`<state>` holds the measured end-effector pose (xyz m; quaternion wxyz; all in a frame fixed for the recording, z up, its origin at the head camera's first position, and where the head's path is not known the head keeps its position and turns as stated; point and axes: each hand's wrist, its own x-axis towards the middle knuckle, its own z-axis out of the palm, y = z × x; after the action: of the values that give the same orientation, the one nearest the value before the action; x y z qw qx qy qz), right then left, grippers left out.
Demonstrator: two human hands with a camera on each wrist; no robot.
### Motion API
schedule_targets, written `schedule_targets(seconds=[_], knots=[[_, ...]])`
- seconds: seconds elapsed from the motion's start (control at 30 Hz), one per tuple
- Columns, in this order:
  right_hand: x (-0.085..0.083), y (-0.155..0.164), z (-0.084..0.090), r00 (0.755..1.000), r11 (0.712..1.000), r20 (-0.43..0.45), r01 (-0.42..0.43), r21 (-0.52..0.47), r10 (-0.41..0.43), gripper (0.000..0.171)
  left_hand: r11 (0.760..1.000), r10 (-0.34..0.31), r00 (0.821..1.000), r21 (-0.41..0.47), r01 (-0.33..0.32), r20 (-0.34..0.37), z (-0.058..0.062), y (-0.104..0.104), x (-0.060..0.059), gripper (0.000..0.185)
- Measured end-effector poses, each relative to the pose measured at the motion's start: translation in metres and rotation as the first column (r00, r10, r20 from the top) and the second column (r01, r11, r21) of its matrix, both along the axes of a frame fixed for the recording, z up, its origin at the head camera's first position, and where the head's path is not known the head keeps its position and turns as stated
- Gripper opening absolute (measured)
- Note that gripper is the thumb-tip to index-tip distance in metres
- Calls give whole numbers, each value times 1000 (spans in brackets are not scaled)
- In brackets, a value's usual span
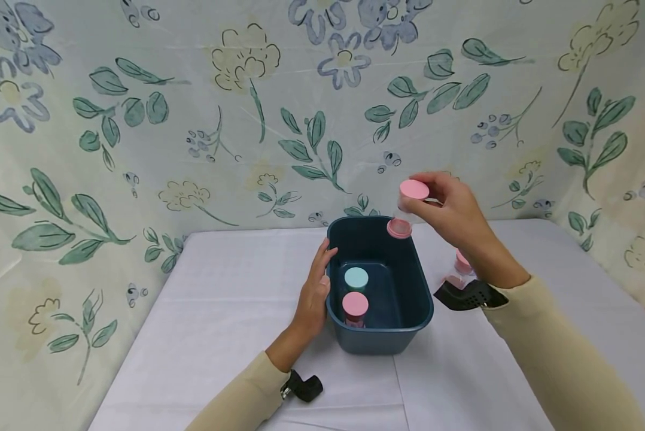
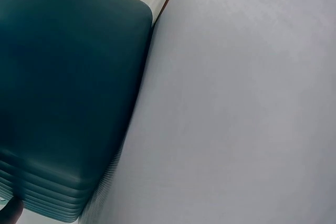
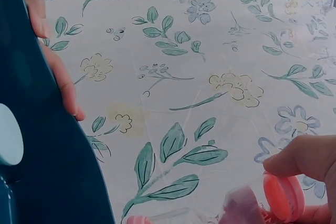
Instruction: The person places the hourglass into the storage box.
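A dark blue plastic bin (image 1: 379, 341) stands on the white tabletop. My left hand (image 1: 314, 293) rests along its left side, fingers fairly straight against the wall near the rim. Over the bin's far right corner, my right hand (image 1: 449, 206) pinches a clear container with pink ends (image 1: 414, 190) between thumb and fingers. In the right wrist view the thumb lies on one pink end (image 3: 283, 198), with something lilac in the clear body beside it. Inside the bin sit a mint-topped container (image 1: 356, 278) and a pink-topped one (image 1: 355, 304).
Another clear container with pink parts (image 1: 464, 263) is on the table right of the bin, partly hidden by my right wrist. A flower-and-leaf patterned cloth (image 1: 247, 120) hangs behind the table. The white cloth (image 1: 236, 299) covers the tabletop around the bin.
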<state>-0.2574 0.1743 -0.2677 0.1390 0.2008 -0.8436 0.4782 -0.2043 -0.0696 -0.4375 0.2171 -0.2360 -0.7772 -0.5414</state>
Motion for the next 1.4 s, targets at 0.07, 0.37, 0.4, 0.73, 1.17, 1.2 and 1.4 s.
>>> schedule_targets(seconds=[0.07,0.37,0.4,0.73,1.17,1.2,1.4], knots=[[-2,-4,-1,1000,1000,3,-11,-9,11,55,1000,7,1000,-4,-7,-6,-6,-1,-4,54],[-11,-18,-9,999,998,40,-32,-54,34,54,1000,6,1000,3,-6,5,-7,0,-5,54],[-12,-20,-10,998,998,41,-39,-58,41,54,1000,7,1000,3,-7,6,-7,0,-6,54],[-17,-39,-19,993,992,63,-93,-85,98,50,1000,6,1000,2,-6,-2,-6,-1,-5,54],[-22,-58,-32,987,989,100,-121,-85,129,49,1000,1,1000,7,-1,25,-1,1,-3,54],[-22,-59,-33,986,989,105,-123,-85,131,48,1000,-4,1000,9,3,29,0,1,-3,55],[-24,-65,-39,983,989,125,-124,-76,132,48,1000,-5,999,7,4,48,-3,-1,-5,55]])
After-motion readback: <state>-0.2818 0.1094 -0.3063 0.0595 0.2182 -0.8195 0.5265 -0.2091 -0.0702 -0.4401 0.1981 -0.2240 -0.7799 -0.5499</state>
